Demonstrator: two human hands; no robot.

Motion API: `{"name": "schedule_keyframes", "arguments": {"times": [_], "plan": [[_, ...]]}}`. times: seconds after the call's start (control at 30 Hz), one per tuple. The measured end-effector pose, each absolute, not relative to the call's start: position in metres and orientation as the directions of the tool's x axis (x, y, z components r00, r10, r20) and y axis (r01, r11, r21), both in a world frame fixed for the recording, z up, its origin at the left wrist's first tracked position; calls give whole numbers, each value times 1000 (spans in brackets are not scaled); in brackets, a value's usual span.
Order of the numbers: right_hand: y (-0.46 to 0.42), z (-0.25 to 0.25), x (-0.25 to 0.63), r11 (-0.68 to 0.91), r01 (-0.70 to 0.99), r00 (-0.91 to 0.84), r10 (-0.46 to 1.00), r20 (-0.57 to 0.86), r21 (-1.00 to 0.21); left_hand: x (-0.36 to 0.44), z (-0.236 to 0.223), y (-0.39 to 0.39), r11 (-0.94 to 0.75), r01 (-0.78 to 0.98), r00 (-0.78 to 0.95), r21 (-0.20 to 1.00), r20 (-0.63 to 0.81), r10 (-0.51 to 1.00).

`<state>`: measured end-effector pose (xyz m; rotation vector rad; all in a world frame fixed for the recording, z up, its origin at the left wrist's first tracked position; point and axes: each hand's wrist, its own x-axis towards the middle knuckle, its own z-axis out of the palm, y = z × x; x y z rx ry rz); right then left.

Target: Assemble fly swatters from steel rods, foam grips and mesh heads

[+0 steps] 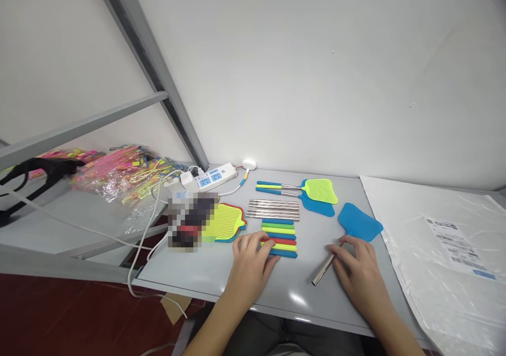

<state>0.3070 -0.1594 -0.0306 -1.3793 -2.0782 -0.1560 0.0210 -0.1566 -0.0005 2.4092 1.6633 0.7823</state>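
Note:
My right hand [358, 265] is closed round the metal rod [323, 271] of a blue fly swatter, whose paddle [359, 222] lies beyond the fingers. The rod's bare end points toward the table's front edge. A row of coloured handle sleeves [279, 230] lies in the middle. My left hand [250, 255] reaches their left ends, with its fingers curled at a red handle sleeve [285, 241]; the exact grip is partly hidden. Behind the row lie several loose metal rods [272, 209]. Farther back are complete fly swatters, with a yellow-green paddle [320, 191] over a blue one.
Left of my left hand sit stacked swatter paddles [227, 221], beside a pixelated patch. A power strip [215, 178] and white cables [136, 263] are at the back left. Bagged colourful items [126, 174] fill the left shelf. A white plastic package [443, 256] covers the right side.

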Motion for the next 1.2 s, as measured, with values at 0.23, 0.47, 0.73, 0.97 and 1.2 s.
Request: {"name": "schedule_keyframes", "arguments": {"times": [0.23, 0.47, 0.73, 0.97, 1.2], "plan": [[-165, -23, 305, 413, 879, -166, 735, 657, -240, 22, -1, -160, -419, 846, 284, 330, 387, 877], [-177, -21, 311, 400, 870, -19, 609, 793, -287, 21, 4, -164, -486, 807, 314, 336, 455, 834], [-190, 13, 291, 561, 828, -286, 441, 851, -13, 27, 13, -207, -540, 513, 279, 668, 465, 840], [-221, 66, 241, 744, 654, -677, 494, 546, 138, 9, 52, -255, -349, 548, 214, 760, 276, 937], [-254, 64, 207, 706, 688, -674, 536, 509, 168, 17, 62, -275, -487, 855, 438, 179, 256, 862]]}}
